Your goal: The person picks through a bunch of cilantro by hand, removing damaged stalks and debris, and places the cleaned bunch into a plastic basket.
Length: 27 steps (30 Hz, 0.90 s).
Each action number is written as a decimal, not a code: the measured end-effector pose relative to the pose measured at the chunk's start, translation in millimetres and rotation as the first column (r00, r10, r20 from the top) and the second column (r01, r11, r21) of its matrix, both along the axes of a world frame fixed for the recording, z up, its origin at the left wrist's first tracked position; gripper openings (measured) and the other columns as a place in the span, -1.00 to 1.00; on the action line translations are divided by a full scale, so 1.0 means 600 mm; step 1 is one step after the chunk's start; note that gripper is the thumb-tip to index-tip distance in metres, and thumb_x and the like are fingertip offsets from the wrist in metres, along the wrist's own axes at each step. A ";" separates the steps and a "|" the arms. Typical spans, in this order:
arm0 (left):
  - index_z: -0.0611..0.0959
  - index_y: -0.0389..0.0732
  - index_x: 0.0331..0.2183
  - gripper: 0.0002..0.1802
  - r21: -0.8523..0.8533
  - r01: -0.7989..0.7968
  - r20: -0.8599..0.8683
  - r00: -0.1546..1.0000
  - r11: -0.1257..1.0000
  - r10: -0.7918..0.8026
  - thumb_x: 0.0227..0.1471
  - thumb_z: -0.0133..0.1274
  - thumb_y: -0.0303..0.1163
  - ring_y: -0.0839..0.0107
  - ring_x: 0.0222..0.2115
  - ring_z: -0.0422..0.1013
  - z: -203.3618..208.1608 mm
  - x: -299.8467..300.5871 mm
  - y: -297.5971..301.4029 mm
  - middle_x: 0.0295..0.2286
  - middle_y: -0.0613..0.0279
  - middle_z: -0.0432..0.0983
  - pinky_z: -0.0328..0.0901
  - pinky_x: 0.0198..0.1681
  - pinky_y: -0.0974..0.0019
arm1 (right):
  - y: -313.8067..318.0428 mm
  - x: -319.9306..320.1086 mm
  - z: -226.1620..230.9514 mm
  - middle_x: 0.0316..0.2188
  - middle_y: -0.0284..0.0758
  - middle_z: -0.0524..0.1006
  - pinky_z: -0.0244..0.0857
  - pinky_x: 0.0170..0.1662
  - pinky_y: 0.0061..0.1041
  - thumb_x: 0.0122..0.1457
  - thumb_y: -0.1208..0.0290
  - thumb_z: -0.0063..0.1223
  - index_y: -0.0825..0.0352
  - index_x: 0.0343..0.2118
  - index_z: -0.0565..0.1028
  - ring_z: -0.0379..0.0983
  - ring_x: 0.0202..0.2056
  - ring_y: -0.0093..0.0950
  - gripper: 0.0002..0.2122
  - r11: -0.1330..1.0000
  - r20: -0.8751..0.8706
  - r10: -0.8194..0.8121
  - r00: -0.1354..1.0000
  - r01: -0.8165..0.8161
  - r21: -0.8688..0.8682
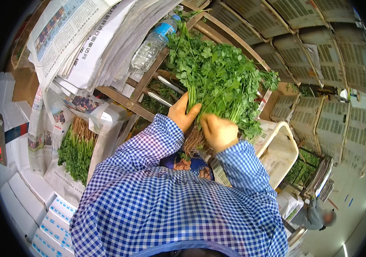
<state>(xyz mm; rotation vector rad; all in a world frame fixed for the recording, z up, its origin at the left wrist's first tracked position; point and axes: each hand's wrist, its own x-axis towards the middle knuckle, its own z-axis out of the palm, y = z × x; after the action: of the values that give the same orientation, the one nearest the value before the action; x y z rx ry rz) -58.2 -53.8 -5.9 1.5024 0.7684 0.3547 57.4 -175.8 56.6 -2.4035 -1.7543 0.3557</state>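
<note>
A leafy heap of green cilantro [221, 68] lies on a wooden-framed rack in front of me. My left hand [183, 113] is closed around the stems of a cilantro bunch, thumb across them. Brown roots [194, 140] hang from the bunch, below and between my hands. Beside the stems, on their right, my right hand [218, 132] is closed with its fingers curled inward. Its fingertips are hidden, so what they pinch, if anything, does not show. Both forearms wear blue-and-white checked sleeves.
A thick newspaper stack [101, 47] and a plastic bottle [155, 43] lie at the upper left. Rooted greens [79, 150] rest on newspaper to the left, above white boxes [54, 225]. A cream crate [279, 150] stands right, with stacked crates [320, 55] behind. Another person [316, 214] is lower right.
</note>
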 end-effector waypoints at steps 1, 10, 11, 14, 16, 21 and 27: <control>0.40 -0.21 0.20 -0.41 0.062 -0.019 0.019 1.000 0.998 0.018 0.22 0.09 -0.20 0.18 0.01 0.50 -0.005 -0.005 -0.004 -0.01 -0.06 0.55 0.36 0.10 0.21 | -0.010 -0.012 0.013 -0.73 -0.34 0.50 0.41 -0.58 -0.41 0.30 0.23 0.06 0.23 -0.28 0.58 0.47 -0.71 -0.46 -0.81 1.000 -0.092 0.008 0.996 -0.007 0.012; 0.34 -0.27 0.25 -0.36 0.110 -0.069 -0.022 0.997 0.992 0.071 0.22 0.08 -0.28 0.11 0.12 0.40 -0.016 -0.006 -0.010 0.09 -0.14 0.45 0.24 0.22 0.22 | 0.048 0.230 0.127 -0.47 -0.31 0.62 0.20 -0.64 -0.69 0.41 0.10 -0.13 0.33 0.13 0.44 0.33 -0.70 -0.66 -0.58 0.530 -0.939 0.068 0.336 0.786 0.319; 0.34 -0.27 0.25 -0.36 0.108 -0.067 0.002 0.998 0.992 0.067 0.22 0.08 -0.28 0.12 0.12 0.40 -0.015 -0.002 -0.011 0.09 -0.13 0.45 0.24 0.22 0.21 | 0.084 0.247 0.127 -0.48 -0.32 0.62 0.23 -0.58 -0.69 0.39 0.11 -0.08 0.32 0.15 0.44 0.36 -0.66 -0.67 -0.57 0.610 -0.920 -0.162 0.356 0.769 0.190; 0.34 -0.26 0.25 -0.35 0.139 -0.083 -0.032 0.996 0.987 0.088 0.21 0.09 -0.27 0.13 0.11 0.41 -0.017 -0.009 -0.011 0.08 -0.12 0.47 0.26 0.20 0.21 | 0.228 0.223 0.115 -0.49 -0.32 0.61 0.30 -0.50 -0.61 0.33 0.08 0.04 0.30 0.17 0.44 0.38 -0.60 -0.67 -0.53 0.832 -0.793 -0.403 0.457 0.543 -0.109; 0.33 -0.27 0.25 -0.34 0.162 -0.059 -0.090 0.993 0.985 0.074 0.19 0.11 -0.27 0.14 0.11 0.42 -0.010 -0.010 -0.010 0.07 -0.13 0.47 0.27 0.19 0.20 | 0.335 0.204 0.094 -0.28 -0.17 0.66 0.48 -0.25 -0.38 0.28 -0.04 0.06 0.28 0.18 0.43 0.57 -0.35 -0.48 -0.44 0.879 -0.606 -0.472 0.640 0.395 -0.268; 0.31 -0.43 0.23 -0.28 0.162 -0.088 -0.193 0.974 0.983 0.119 0.18 0.12 -0.23 0.03 0.14 0.38 -0.008 -0.005 -0.015 0.11 -0.26 0.40 0.24 0.24 0.16 | 0.458 0.156 -0.028 0.20 -0.15 0.44 0.22 0.28 -0.29 0.24 -0.07 0.10 0.27 0.16 0.48 0.35 0.23 -0.26 -0.43 0.926 -0.064 -0.244 0.968 0.213 -0.310; 0.30 -0.36 0.25 -0.31 0.162 -0.064 -0.156 0.984 0.985 0.090 0.24 0.07 -0.20 -0.02 0.14 0.37 -0.043 -0.011 -0.017 0.10 -0.25 0.41 0.25 0.24 0.15 | 0.418 0.225 0.076 -0.51 -0.26 0.59 0.42 -0.56 -0.57 0.27 0.49 0.04 0.41 -0.28 0.53 0.49 -0.60 -0.55 -0.90 0.548 -0.898 -0.299 0.324 0.828 0.117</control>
<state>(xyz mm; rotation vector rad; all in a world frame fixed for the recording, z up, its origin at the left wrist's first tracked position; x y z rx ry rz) -64.8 -64.2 -31.5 1.6674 0.9486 0.3601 192.2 74.9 102.1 -1.7388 -0.3433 0.5743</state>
